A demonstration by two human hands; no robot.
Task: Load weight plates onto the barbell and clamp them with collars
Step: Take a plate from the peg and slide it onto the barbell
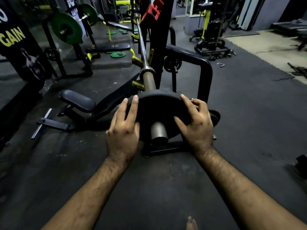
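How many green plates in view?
About 7: two on the racked bar, near and far; one on the floor by the bench; roughly four beyond. Others may be hidden.

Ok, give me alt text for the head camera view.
Two bare hands, left hand and right hand, grip a black weight plate partway along a barbell sleeve. No collar is on. Benches and green plates fill the gym behind.
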